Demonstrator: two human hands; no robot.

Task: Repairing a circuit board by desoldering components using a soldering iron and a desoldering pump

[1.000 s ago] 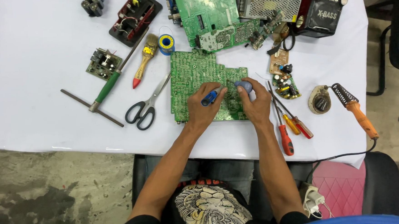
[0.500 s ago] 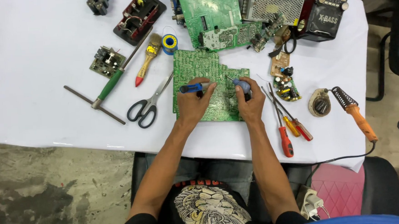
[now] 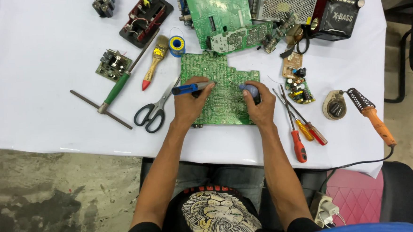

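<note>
White-covered table (image 3: 39,68) over a stained concrete floor (image 3: 55,204), with a pink cushioned seat (image 3: 356,193) at lower right and a dark chair edge at far right. Left hand (image 3: 190,102) clenched around a blue-handled tool (image 3: 190,88), held level, tip pointing right across the upper part of a green circuit board (image 3: 224,89) lying flat between both hands; heel of the hand resting on the board's left edge. Right hand (image 3: 259,107) closed over a small rounded blue object (image 3: 249,87), pressed down on the board's right side; exact kind of object not clear under the fingers. Just left of the left hand, black-handled scissors (image 3: 152,113), and farther left a green-handled T-shaped tool (image 3: 115,90) lying aslant. Above the left hand, a wooden-handled brush (image 3: 154,62) and a spool of solder (image 3: 177,44). Beyond both hands, a larger green board (image 3: 217,12), a perforated metal power supply (image 3: 287,1) and a black radio (image 3: 337,12). Just right of the right hand, three screwdrivers (image 3: 301,130) with red and yellow handles, tips toward a small component board (image 3: 297,87). Farther right, a round stand (image 3: 335,105) and an orange-handled soldering iron (image 3: 374,119), cord trailing off the table edge.
</note>
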